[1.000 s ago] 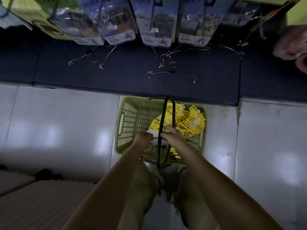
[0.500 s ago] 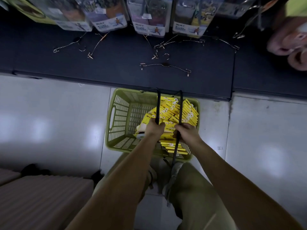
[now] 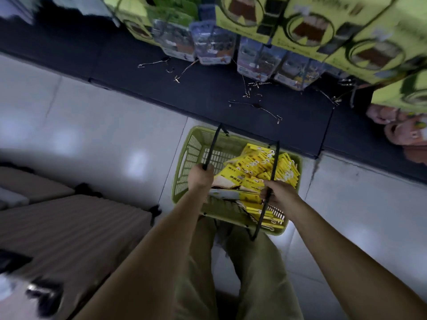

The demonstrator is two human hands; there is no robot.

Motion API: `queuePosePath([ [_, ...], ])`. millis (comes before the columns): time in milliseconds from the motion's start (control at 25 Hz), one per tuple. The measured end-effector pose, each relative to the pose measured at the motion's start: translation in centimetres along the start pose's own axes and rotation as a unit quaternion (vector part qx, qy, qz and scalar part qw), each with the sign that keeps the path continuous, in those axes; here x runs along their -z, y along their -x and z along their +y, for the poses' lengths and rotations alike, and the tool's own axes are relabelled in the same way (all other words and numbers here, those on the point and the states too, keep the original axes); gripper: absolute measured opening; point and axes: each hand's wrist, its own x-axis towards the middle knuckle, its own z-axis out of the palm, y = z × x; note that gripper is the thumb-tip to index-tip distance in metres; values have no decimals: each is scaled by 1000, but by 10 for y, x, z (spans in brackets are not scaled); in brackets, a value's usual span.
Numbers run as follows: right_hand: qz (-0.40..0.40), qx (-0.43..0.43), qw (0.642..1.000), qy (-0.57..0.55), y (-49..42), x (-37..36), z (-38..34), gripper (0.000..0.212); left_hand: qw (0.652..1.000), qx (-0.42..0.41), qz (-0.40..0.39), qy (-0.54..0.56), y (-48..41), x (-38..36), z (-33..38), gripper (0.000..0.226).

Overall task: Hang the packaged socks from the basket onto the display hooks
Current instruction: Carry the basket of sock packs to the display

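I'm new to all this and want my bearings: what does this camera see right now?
basket: one, green, before the person, beside the shelf base
handles: two, black, raised, one in each hand
sock packs: many, yellow, piled in the basket
hanging packs: several, bluish and yellow-green, on the display above
wire hangers: several, metal, loose on the dark shelf base
pink items: a few, right edge, kind unclear
cartons: count unclear, brown, lower left
floor: pale tiles
trousers: khaki, below the basket
left hand: grips a handle
right hand: grips the other handle
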Motion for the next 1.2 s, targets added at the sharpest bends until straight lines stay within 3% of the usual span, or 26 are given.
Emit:
queuePosePath([
  [360,-29,50,994,98,120,-83,-81,11,982,24,-9,186,41,165,-20,29],
  [560,-63,88,978,177,153,-170,-124,11,979,-8,-7,205,33,249,-35,20],
  [760,-108,121,953,257,164,-265,-188,14,965,7,65,254,3,334,-44,7],
  [1200,-197,188,862,427,181,-507,-346,12,901,59,198,382,-70,518,-43,24],
])
